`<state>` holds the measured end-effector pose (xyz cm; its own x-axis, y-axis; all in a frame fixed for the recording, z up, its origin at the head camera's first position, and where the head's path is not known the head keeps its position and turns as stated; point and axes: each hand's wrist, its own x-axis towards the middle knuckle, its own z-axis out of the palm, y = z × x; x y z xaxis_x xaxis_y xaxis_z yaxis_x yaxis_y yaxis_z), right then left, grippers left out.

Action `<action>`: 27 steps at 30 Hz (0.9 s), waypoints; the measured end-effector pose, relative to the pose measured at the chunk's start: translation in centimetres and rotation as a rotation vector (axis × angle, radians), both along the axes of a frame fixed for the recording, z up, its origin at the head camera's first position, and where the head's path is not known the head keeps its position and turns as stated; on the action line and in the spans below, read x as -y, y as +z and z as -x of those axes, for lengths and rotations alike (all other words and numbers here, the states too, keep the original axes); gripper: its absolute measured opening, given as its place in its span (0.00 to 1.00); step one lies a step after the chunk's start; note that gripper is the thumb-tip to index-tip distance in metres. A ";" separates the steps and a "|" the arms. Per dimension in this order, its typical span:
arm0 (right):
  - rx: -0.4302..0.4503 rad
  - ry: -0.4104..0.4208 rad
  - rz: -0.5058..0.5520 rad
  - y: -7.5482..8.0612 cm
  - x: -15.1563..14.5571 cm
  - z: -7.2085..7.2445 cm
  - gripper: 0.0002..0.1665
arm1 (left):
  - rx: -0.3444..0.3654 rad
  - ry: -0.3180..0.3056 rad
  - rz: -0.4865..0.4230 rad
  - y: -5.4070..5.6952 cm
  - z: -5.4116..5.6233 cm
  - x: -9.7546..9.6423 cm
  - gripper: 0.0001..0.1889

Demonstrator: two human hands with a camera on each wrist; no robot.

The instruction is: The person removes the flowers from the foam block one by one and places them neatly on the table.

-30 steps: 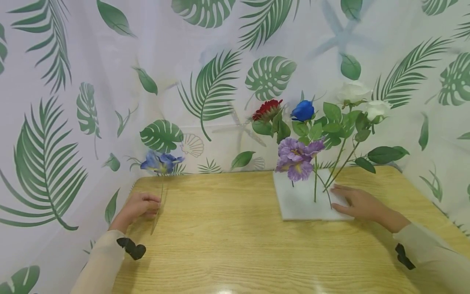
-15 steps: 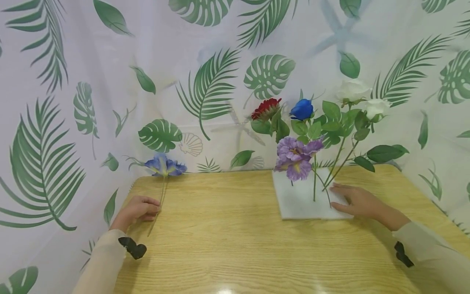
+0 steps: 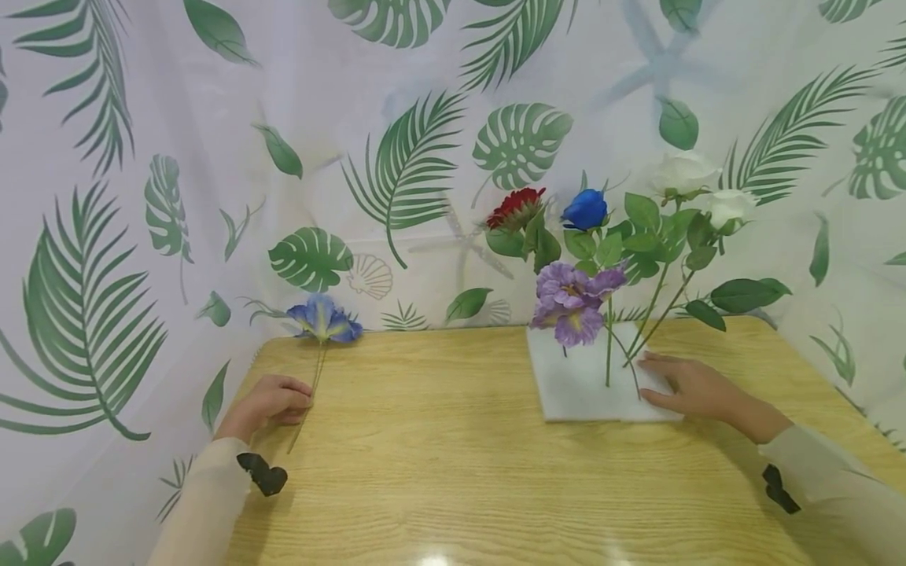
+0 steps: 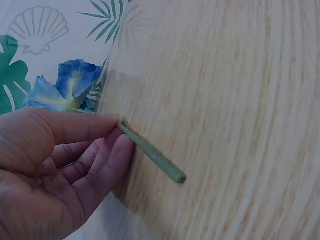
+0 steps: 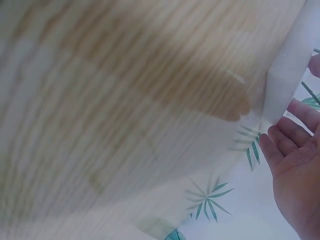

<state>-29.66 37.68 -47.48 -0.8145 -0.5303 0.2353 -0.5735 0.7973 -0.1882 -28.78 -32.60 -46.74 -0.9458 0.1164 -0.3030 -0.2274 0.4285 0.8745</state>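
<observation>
At the left, my left hand (image 3: 272,405) pinches the thin green stem (image 4: 152,154) of an artificial blue iris (image 3: 323,318) between thumb and fingertips. Its bloom points toward the wall and the stem's cut end sticks out past my fingers. My right hand (image 3: 697,393) rests on the right side of a white foam board (image 3: 580,397), fingers fairly straight against it. Standing in that board are a red flower (image 3: 517,208), a blue rose (image 3: 585,210), a purple iris (image 3: 572,299) and white roses (image 3: 731,208). The right wrist view shows my fingertips (image 5: 272,145) at the board's edge.
Everything rests on a wood-grain table (image 3: 439,472). A white curtain (image 3: 297,63) printed with green leaves hangs behind and beside it, close to the left hand and the table's back edge.
The blue iris bloom has turned and shifted slightly right, with its stem still pinched in my left hand. My right hand and the flowers in the board stay in place.
</observation>
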 end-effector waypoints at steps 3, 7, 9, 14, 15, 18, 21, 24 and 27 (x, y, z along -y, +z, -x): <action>0.003 -0.003 -0.006 0.2 0.0 0.0 0.35 | -0.003 0.018 0.001 -0.1 0.2 -0.1 0.17; 0.017 -0.012 -0.014 0.3 0.1 0.1 0.35 | -0.006 0.067 0.033 -0.1 -0.1 -0.7 0.20; 0.021 -0.013 -0.015 0.3 0.1 0.1 0.35 | -0.012 0.071 0.037 0.0 -0.3 -1.0 0.20; 0.028 -0.015 -0.019 0.4 -0.1 0.2 0.35 | -0.020 0.080 0.045 0.0 -0.6 -1.3 0.20; 0.028 -0.016 -0.021 0.4 -0.1 0.3 0.35 | -0.020 0.083 0.046 0.0 -0.6 -1.3 0.20; 0.030 -0.011 -0.012 0.4 -0.1 0.3 0.35 | -0.020 0.097 0.044 0.0 -0.8 -1.5 0.19; 0.031 -0.004 0.005 0.3 -0.1 0.2 0.36 | -0.023 0.093 0.044 0.0 -0.9 -1.5 0.19; 0.036 -0.004 0.016 0.1 -0.1 0.0 0.36 | -0.024 0.093 0.040 0.1 -0.9 -1.5 0.19; 0.039 -0.008 0.021 0.1 0.1 -0.2 0.37 | -0.024 0.099 0.044 0.1 -0.8 -1.4 0.19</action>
